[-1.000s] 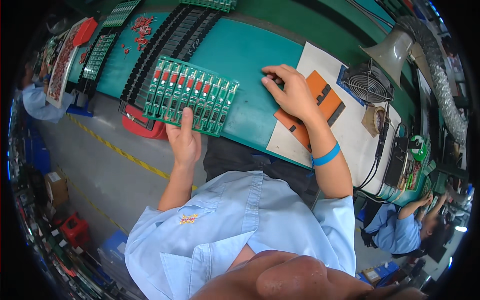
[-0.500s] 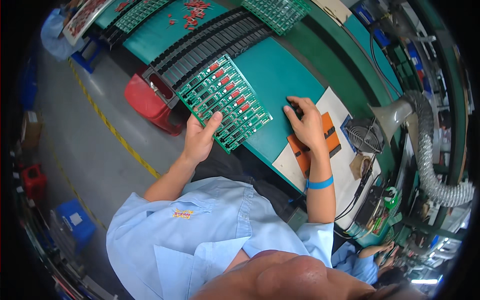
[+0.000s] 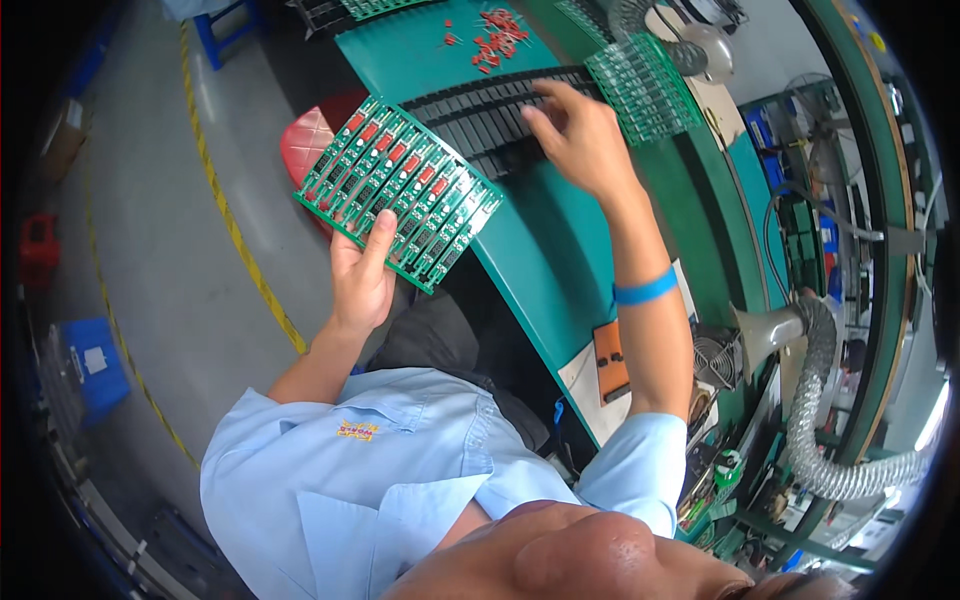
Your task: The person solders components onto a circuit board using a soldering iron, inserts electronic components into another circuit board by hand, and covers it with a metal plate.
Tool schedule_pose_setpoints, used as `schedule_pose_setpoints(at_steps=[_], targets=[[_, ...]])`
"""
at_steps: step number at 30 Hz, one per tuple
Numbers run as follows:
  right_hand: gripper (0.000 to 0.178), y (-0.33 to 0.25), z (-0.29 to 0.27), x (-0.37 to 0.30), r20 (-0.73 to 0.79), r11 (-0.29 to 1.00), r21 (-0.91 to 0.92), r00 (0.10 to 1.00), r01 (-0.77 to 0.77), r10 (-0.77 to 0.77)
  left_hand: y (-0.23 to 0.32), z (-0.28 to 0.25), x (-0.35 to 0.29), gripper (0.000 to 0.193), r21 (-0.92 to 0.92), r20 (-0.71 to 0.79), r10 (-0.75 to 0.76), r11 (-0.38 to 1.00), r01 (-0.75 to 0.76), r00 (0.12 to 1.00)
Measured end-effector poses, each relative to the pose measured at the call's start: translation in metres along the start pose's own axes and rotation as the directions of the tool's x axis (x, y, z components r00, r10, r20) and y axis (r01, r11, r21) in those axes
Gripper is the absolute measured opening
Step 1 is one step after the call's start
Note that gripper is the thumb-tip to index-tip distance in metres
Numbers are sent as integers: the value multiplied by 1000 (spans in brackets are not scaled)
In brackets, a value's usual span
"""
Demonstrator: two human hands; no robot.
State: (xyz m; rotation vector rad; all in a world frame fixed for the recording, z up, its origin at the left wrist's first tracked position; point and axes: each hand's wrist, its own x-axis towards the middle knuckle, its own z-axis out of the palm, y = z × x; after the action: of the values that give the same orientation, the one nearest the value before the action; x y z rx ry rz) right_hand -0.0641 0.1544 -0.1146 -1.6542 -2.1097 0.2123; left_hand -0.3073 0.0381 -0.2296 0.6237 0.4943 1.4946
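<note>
My left hand [image 3: 362, 275] grips a green circuit board panel [image 3: 425, 215] by its near edge, thumb on top. The panel is tilted and made of several narrow strips, with a row of red parts along its far left side. My right hand [image 3: 585, 145] is stretched out over the table, its thumb and forefinger apart and nothing visible between them. Beneath and beside its fingertips runs a black slotted rack [image 3: 470, 125]. Another green panel [image 3: 645, 90] is just to the right of that hand.
Loose red components with leads [image 3: 500, 40] lie at the far side of the green table [image 3: 540, 270]. An orange fixture [image 3: 608, 355] is by my right forearm, near a fan [image 3: 715, 355] and a flexible duct [image 3: 815, 400]. A red stool [image 3: 305, 145] stands left of the table.
My right hand has moved from beside the orange fixture to the black rack farther away. My left hand still holds the panel, now shifted left and turned. The whole view has swung.
</note>
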Motion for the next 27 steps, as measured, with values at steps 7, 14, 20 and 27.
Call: schedule_pose_setpoints(at_steps=[7,14,20,27], targets=[[42,45,57,95,-98,919,-380,984,103,-151,6,-6,-8,42,-70,-51,20,997,-24,998],[37,61,71,132,113,995,-96,992,-38,49,5,-10,-6,42,-75,-39,53,996,-56,998],[26,56,79,134,133,995,-85,989,-47,58,15,-9,-5,41,-79,-74,75,994,-81,994],[19,36,62,122,-4,986,-3,986,-167,167,22,-10,-10,40,-68,-32,104,992,-106,994]])
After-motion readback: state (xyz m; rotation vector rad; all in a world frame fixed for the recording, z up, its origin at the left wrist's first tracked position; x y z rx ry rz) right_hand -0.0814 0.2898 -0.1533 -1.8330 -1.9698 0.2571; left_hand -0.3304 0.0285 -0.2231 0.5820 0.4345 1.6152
